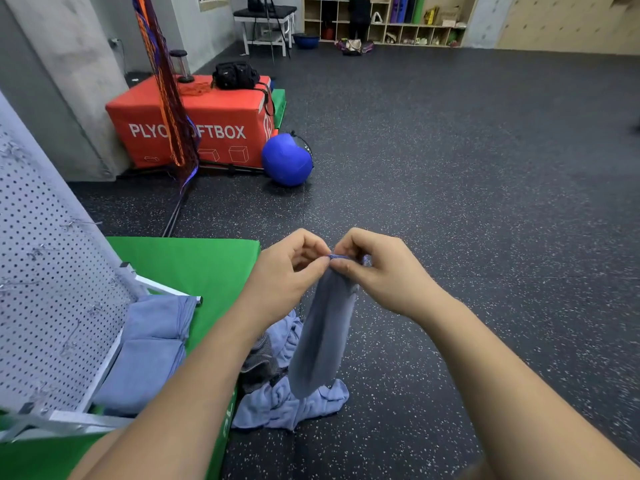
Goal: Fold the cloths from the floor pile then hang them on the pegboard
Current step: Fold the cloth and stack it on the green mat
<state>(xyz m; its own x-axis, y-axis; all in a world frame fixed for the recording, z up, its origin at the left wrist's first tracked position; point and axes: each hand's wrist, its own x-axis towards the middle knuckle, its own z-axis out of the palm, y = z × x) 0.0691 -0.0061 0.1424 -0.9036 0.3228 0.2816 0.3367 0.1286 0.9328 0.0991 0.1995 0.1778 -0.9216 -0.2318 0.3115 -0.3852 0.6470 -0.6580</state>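
Pinching the top hem of a grey-blue cloth [322,341], my left grip [291,268] and right grip [381,271] meet almost fingertip to fingertip, with each thumb and forefinger pressed on the fabric and the other fingers curled in. The cloth hangs down from them as a narrow bunched strip. Its lower end shows in front of the floor pile [287,407] of crumpled blue and grey cloths; I cannot tell whether it touches.

White letters on the red box [221,112] read "PLYO" and "FTBOX", the middle hidden by orange and purple straps [169,98] hanging in front. The pale print on the side of the green mat [194,268] is too blurred for me to read.

At my left a white pegboard [41,271] leans back, with wire hooks on it. Two folded blue cloths [152,348] lie at its foot on the mat. A blue ball [286,160] sits against the box and a black bag [235,75] rests on top. Speckled dark floor [450,168] stretches away to the right.
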